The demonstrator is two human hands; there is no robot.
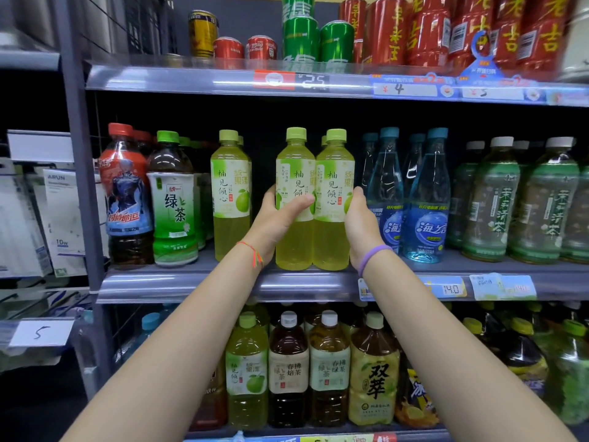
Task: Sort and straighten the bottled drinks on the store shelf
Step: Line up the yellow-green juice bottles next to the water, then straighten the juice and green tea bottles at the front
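Middle shelf point(191, 283), front edge: we hold two yellow-green pomelo drink bottles upright, side by side and touching.

- Left hand point(274, 218): wrapped round the left pomelo bottle point(294, 173), thumb across the label front, fingers behind it out of sight.
- Right hand point(361, 223): set against the right side of the right pomelo bottle point(334, 173), thumb up along the label edge; how far its fingers curl behind we cannot tell.
- Third pomelo bottle point(230, 193): stands apart to the left, a gap between it and the held pair.
- Further left: green tea bottle point(172, 202) with green cap, then a red-capped dark cola bottle point(126, 193).
- Right of our hands: blue water bottles point(425, 199), then pale green jasmine tea bottles point(492, 202) with white caps.
- Upper shelf point(197, 79): red cans point(387, 30) and green cans point(301, 38).
- Lower shelf: larger tea bottles point(330, 368), partly behind our forearms.
- Wrists: red string on left, purple band on right.
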